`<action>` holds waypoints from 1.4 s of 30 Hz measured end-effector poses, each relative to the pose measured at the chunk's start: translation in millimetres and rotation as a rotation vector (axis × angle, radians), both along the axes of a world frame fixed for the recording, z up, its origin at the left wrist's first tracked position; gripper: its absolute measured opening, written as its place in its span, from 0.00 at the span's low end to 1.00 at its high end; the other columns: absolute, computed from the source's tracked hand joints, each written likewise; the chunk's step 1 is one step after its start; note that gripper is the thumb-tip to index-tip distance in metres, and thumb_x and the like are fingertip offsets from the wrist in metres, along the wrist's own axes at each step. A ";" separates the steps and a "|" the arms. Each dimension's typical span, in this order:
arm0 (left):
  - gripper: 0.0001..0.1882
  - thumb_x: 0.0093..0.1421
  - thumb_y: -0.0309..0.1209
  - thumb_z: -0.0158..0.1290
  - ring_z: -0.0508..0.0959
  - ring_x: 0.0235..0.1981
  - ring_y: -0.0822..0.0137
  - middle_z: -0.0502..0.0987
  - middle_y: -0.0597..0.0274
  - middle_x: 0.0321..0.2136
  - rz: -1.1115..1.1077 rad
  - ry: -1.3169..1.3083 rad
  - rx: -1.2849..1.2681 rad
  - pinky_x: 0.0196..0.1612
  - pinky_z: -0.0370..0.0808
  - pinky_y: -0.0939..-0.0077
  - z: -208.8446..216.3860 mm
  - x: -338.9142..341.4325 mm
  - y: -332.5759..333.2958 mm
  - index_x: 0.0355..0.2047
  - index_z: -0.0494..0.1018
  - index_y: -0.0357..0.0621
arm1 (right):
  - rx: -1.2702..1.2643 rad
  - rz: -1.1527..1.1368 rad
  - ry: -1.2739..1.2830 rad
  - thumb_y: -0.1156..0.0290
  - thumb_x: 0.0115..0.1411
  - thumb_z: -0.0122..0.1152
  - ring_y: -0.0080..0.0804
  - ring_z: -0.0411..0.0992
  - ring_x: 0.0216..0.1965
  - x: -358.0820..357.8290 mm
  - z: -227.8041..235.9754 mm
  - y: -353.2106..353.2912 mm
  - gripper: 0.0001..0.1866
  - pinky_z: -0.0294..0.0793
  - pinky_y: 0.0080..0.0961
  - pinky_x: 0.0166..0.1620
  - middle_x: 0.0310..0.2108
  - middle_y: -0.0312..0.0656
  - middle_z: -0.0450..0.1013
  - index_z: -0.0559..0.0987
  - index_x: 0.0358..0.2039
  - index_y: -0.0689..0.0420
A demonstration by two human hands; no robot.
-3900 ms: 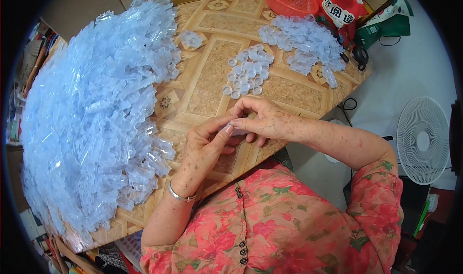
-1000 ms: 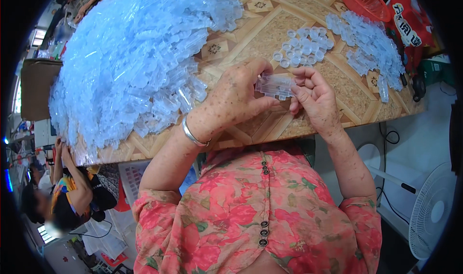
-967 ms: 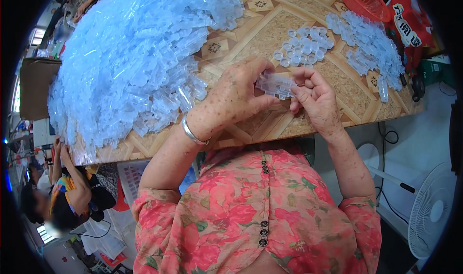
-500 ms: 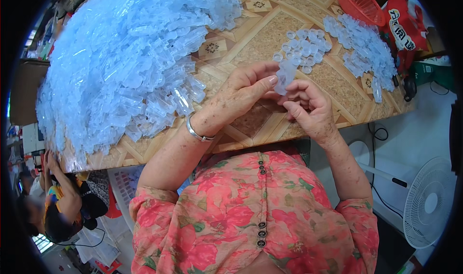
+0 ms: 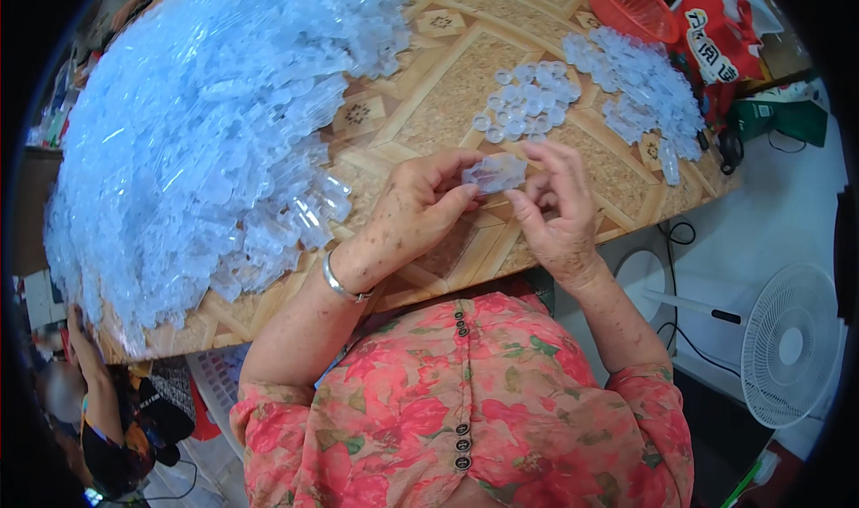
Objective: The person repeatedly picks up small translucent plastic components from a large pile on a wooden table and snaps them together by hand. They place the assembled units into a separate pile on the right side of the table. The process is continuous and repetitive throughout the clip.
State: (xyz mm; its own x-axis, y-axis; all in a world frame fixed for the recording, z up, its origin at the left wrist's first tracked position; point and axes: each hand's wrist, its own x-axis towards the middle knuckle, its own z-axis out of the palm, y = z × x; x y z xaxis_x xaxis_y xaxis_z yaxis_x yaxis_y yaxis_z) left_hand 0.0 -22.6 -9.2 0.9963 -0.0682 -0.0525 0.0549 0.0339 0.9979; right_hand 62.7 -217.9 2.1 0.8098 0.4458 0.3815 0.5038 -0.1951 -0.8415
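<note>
The thumb and fingers of the left hand (image 5: 407, 208) pinch one end of a clear plastic piece (image 5: 495, 174) at the centre of the frame, just above the near edge of the worktop (image 5: 452, 79). The fingers of the right hand (image 5: 564, 217) are spread and curved around its other end; whether they touch it I cannot tell. Half a second ago the piece pointed up the frame; now it lies across it, left to right.

Farther out, a silver bracelet (image 5: 340, 280) circles the left wrist. Above the hands, small round caps (image 5: 528, 101) lie loosely grouped, apart from the piece. A huge heap of clear plastic parts (image 5: 197, 150) fills the upper left, and a smaller pile (image 5: 640, 88) lies at the upper right, beside a red basket (image 5: 631, 7) and a red bag (image 5: 716, 38). These have all shifted leftward together since that earlier frame, while the caps and both piles look otherwise unchanged. A white fan (image 5: 789, 347) stands at the right rim, and a co-worker's arm (image 5: 100, 392) shows at the lower left.
</note>
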 end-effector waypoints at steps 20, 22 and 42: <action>0.18 0.65 0.22 0.54 0.81 0.39 0.74 0.80 0.59 0.42 0.089 -0.109 0.048 0.42 0.80 0.80 6.2 -1.0 -1.5 0.56 0.71 0.34 | -0.599 -0.477 -0.351 0.70 0.62 0.59 0.37 0.76 0.30 176.9 13.3 -113.3 0.10 0.75 0.31 0.38 0.31 0.47 0.79 0.83 0.40 0.59; 0.18 0.65 0.23 0.55 0.81 0.37 0.75 0.81 0.59 0.40 0.113 -0.141 0.061 0.41 0.79 0.82 5.7 -0.6 -1.5 0.55 0.72 0.35 | -0.702 -0.476 -0.506 0.67 0.62 0.59 0.46 0.77 0.35 190.3 15.7 -117.2 0.10 0.75 0.35 0.42 0.34 0.48 0.78 0.83 0.39 0.57; 0.13 0.64 0.24 0.55 0.79 0.28 0.78 0.81 0.61 0.33 0.307 -0.139 0.080 0.33 0.78 0.82 -8.5 3.8 1.9 0.48 0.74 0.32 | -0.403 0.210 -0.229 0.54 0.55 0.69 0.37 0.75 0.38 137.5 5.1 200.5 0.29 0.76 0.34 0.45 0.41 0.46 0.77 0.78 0.51 0.60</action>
